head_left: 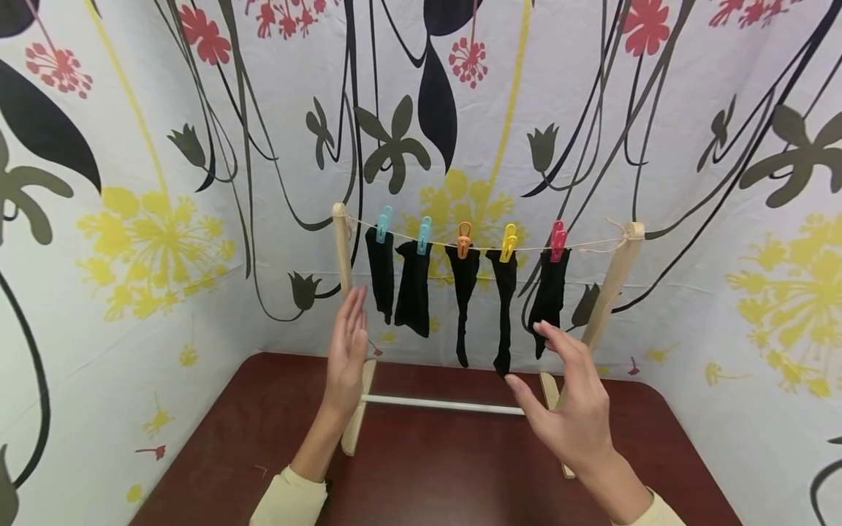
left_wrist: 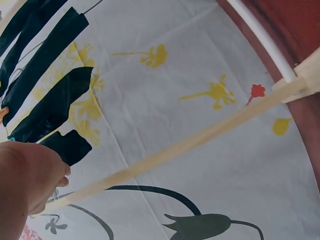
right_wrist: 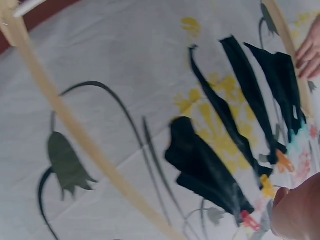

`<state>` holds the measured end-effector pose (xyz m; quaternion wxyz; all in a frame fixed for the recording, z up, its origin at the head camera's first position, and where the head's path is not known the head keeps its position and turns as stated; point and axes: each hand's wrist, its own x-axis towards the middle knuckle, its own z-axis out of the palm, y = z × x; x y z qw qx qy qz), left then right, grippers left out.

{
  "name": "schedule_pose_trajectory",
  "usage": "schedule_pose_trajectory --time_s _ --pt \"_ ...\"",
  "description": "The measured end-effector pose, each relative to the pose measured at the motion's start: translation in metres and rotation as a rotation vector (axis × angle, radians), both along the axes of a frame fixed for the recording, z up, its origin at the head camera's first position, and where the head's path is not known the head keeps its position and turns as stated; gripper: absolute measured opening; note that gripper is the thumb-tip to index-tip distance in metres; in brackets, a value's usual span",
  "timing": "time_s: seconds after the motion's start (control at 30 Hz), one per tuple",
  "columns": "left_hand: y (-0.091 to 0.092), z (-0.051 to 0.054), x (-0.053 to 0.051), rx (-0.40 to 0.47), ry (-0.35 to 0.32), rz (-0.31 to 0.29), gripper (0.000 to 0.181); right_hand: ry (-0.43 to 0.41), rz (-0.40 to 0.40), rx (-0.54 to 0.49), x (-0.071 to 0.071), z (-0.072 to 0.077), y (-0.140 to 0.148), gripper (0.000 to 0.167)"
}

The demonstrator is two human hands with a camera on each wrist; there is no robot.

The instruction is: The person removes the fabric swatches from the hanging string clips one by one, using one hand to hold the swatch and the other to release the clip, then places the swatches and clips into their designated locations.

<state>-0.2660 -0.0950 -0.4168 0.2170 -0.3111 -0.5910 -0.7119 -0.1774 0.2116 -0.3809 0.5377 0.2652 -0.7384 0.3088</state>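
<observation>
Several small black socks [head_left: 413,288] hang from a string line [head_left: 447,243], held by blue, orange, yellow and red clothespins [head_left: 558,241]. The line runs between two wooden posts of a small drying rack. My left hand [head_left: 347,351] is upright with straight fingers beside the left post [head_left: 343,248], and holds nothing. My right hand [head_left: 572,402], thumb and fingers spread apart, is in front of the right post [head_left: 612,292], near the rightmost socks. In the left wrist view the left hand [left_wrist: 30,180] overlaps the post's top end. The right wrist view shows part of the right hand [right_wrist: 300,210] near the clothespins.
A white rod [head_left: 454,405] joins the rack's two wooden feet [head_left: 358,420]. The rack stands on a dark red table [head_left: 447,475]. Behind and at both sides hangs a white cloth [head_left: 276,183] printed with flowers.
</observation>
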Motion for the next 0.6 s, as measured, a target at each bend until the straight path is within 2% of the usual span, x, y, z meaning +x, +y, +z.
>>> schedule_pose_trajectory --time_s 0.17,0.37,0.47,0.6 --pt "0.006 0.006 -0.007 0.005 -0.030 0.001 0.061 -0.007 0.042 0.014 -0.005 0.019 -0.014 0.072" --pt "0.011 0.013 -0.016 0.020 -0.058 -0.002 0.066 -0.073 0.085 0.034 -0.011 0.039 -0.032 0.077" --pt "0.015 0.016 -0.019 -0.010 -0.099 0.023 0.068 -0.079 0.098 0.038 -0.013 0.046 -0.042 0.078" --pt "0.020 0.019 -0.023 -0.067 -0.176 0.085 0.071 -0.046 0.124 0.067 -0.016 0.052 -0.054 0.075"
